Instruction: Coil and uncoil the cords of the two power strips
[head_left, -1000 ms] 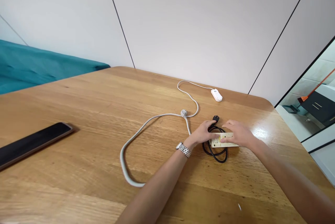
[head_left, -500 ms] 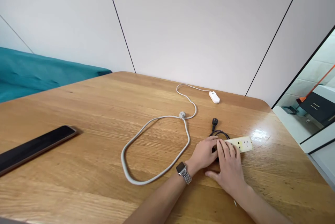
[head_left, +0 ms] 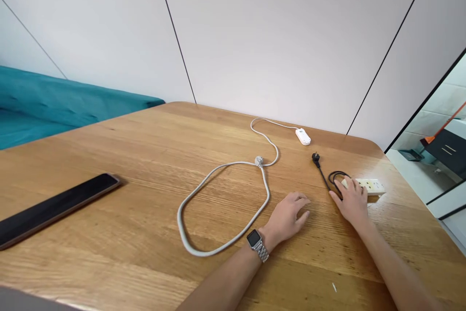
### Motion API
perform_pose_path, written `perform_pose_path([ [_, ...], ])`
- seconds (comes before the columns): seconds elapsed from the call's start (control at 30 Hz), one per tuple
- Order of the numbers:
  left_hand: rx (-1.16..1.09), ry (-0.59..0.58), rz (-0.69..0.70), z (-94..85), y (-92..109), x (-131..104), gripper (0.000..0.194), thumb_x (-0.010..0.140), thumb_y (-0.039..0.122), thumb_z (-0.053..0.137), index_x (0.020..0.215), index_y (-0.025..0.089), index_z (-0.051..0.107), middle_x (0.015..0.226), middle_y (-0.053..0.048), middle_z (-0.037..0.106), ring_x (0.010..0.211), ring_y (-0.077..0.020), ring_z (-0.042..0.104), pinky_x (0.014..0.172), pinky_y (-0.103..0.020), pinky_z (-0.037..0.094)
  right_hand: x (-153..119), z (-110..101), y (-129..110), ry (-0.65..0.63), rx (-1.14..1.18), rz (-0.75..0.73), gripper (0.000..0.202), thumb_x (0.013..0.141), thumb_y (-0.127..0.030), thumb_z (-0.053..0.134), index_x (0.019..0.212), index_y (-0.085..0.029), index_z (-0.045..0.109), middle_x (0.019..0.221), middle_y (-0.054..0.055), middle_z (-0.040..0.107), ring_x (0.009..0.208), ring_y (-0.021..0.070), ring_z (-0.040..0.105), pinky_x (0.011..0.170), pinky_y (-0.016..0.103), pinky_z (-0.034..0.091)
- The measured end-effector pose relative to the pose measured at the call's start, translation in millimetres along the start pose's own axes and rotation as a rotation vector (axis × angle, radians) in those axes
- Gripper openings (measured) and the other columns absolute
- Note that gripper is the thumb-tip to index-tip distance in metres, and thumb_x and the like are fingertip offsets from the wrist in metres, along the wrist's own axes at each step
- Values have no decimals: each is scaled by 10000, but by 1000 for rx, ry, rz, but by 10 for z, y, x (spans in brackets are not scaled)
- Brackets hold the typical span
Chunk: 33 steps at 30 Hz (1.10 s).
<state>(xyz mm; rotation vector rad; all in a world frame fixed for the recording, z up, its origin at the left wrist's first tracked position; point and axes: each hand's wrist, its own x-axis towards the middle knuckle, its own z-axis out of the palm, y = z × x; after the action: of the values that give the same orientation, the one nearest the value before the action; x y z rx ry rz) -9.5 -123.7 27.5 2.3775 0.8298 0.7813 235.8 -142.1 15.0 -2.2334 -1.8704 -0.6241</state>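
My right hand (head_left: 354,200) grips the left end of a white power strip (head_left: 373,186) near the table's right side, fingers over its top. From beside that hand a black cord (head_left: 324,178) runs out, partly coiled, to a black plug (head_left: 315,157) lying on the wood. My left hand (head_left: 289,214), with a watch (head_left: 257,243) on its wrist, is held apart from the strip, empty, its thumb and fingers spread. Left of it lies a grey-white cable (head_left: 181,209) in a wide loop, its plug (head_left: 258,161) at the top of the loop.
On the wooden table (head_left: 153,146), a white socket block (head_left: 303,136) sits near the wall at the cable's far end. A long dark flat object (head_left: 58,209) lies at the left. A teal sofa (head_left: 73,102) stands beyond the left edge. A small white scrap (head_left: 334,287) is near the front.
My right hand has shifted the power strip right and farther back, and the black plug and cord have moved with it. My left hand has come off the strip.
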Motion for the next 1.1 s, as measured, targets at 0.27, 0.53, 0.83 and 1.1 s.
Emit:
perform_pose_path([
  [0.27, 82, -26, -19, 52, -14, -2, 220, 871, 214, 548, 1056, 183, 662, 1043, -91, 677, 985, -223, 587, 908, -369, 451, 385, 249, 440, -109, -39, 378, 437, 939, -495, 406, 1259, -297, 630, 1458, 122, 423, 1327, 371, 348, 1018, 646, 244],
  [0.53, 317, 167, -347, -400, -106, 95, 192, 892, 297, 521, 848, 179, 665, 900, -91, 685, 876, -224, 619, 791, -332, 441, 581, 385, 534, -72, 17, 536, 542, 908, -523, 373, 1303, -217, 584, 1449, 176, 426, 1338, 399, 305, 1018, 688, 180],
  [0.83, -166, 386, -914, -881, -681, 400, 340, 637, 182, 728, 514, 176, 411, 802, -111, 645, 1066, -340, 576, 808, -351, 413, 450, 277, 479, 177, 201, 498, 693, 868, -480, 430, 1402, -41, 395, 1485, 288, 325, 1377, 410, 266, 1028, 630, 256],
  [1.1, -855, 393, -737, -917, -128, 651, 209, 850, 294, 548, 712, 191, 429, 525, 79, 367, 397, -52, 346, 424, -161, 286, 327, -103, -49, 163, 877, 87, 499, 848, -567, 501, 1154, -184, 598, 1254, 184, 600, 1215, 339, 513, 1059, 526, 350],
])
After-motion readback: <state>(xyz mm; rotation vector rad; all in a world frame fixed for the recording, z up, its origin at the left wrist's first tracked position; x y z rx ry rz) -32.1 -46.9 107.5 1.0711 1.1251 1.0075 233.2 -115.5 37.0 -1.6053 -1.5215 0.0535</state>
